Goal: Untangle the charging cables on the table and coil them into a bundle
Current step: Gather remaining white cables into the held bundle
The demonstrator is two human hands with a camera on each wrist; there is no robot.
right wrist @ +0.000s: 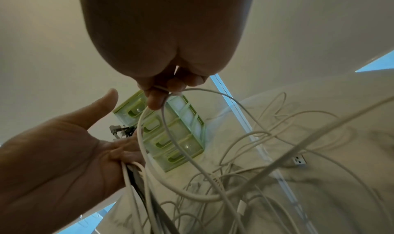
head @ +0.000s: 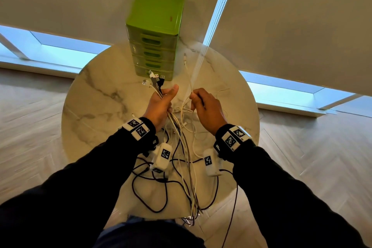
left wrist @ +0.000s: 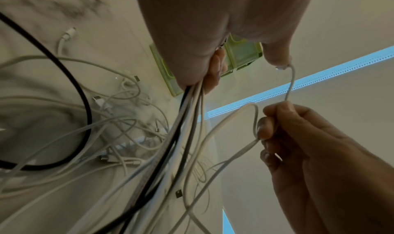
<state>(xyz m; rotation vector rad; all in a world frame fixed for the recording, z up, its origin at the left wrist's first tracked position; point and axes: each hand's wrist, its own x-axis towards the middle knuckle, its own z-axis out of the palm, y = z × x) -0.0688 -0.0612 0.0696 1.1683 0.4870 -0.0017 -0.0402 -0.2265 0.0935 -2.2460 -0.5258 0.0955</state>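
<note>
My left hand (head: 163, 100) grips a bunch of white and black charging cables (head: 177, 127) above the round marble table (head: 96, 102); their plug ends (head: 154, 79) stick out past my fist toward the green box. From the left wrist the same bunch (left wrist: 187, 113) hangs from my curled fingers. My right hand (head: 203, 104) pinches a single white cable (head: 188, 78), whose plug (head: 185, 56) points away from me. In the right wrist view that white cable (right wrist: 162, 119) loops down from my fingertips. More tangled cables (head: 181, 177) lie on the table and trail over its near edge.
A green drawer box (head: 156, 32) stands at the table's far side. Grey roller blinds (head: 291, 16) with a bead chain (head: 217, 10) hang behind it. Herringbone wood floor (head: 312, 157) surrounds the table. Loose USB plugs (right wrist: 299, 160) lie among the cables.
</note>
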